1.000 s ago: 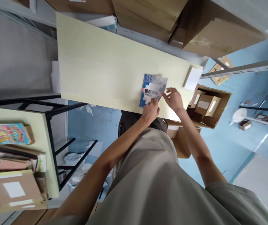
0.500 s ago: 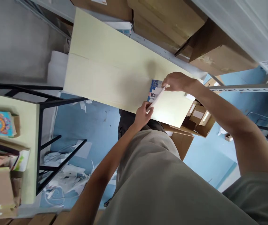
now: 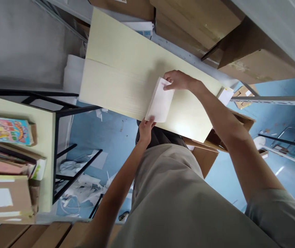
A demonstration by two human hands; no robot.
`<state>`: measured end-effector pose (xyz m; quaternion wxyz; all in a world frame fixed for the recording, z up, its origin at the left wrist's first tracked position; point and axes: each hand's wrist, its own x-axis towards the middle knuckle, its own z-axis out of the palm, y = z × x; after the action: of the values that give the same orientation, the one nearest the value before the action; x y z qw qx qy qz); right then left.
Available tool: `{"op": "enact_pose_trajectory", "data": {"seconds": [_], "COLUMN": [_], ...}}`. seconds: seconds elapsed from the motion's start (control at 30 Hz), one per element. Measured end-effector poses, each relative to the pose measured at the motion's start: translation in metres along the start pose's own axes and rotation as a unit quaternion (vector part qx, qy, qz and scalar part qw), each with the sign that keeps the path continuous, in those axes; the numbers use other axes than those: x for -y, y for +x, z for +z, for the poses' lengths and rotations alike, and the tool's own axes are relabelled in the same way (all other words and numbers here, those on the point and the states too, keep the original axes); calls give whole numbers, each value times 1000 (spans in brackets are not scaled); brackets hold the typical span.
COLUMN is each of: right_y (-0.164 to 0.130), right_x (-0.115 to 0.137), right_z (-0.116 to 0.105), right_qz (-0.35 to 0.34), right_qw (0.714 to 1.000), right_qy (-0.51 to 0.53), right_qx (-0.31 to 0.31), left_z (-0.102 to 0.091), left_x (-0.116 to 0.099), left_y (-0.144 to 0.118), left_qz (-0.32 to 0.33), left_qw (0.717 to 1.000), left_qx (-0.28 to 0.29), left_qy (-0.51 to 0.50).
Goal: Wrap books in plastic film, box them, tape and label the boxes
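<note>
Over the pale yellow tabletop (image 3: 116,75) I hold a book (image 3: 160,100), tilted, with a plain whitish face turned up. My left hand (image 3: 146,130) pinches its near lower edge, thumb on top. My right hand (image 3: 179,80) grips the far upper corner, with the thumb on the whitish face and the fingers partly hidden behind. The book's blue printed cover is out of sight. A shadow falls on the tabletop just beyond it.
Large cardboard boxes (image 3: 189,26) line the table's far side. At left, a second table (image 3: 45,137) bears a colourful book (image 3: 6,130) and other books. An open carton (image 3: 205,156) is below the near edge. Paper scraps (image 3: 85,187) litter the blue floor.
The book has turned over, from showing its blue printed cover and an edge to a broad whitish face. Both hands have moved left in view with it.
</note>
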<state>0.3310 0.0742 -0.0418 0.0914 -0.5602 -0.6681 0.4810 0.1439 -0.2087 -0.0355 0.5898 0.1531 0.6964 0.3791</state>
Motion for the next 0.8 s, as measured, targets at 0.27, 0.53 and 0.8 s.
{"op": "enact_pose_trajectory", "data": {"seconds": [0.27,0.53,0.8], "right_y": [13,-58,-154], "right_x": [-4,-5,-15], "right_z": [66,94,118], "right_qz": [-20,21,239], "right_qw": [994,988,947], "right_qy": [-104,-76,127], "right_qx": [32,-130,-172], "left_z": [-9,-51,-42], "left_x": [-3,-41,-80], "left_y": [44,62,109], "left_qz": [-111,5,159], "left_qw": [993,863,905], "left_qx": [-35,44,64], "left_qy": [16,503,390]}}
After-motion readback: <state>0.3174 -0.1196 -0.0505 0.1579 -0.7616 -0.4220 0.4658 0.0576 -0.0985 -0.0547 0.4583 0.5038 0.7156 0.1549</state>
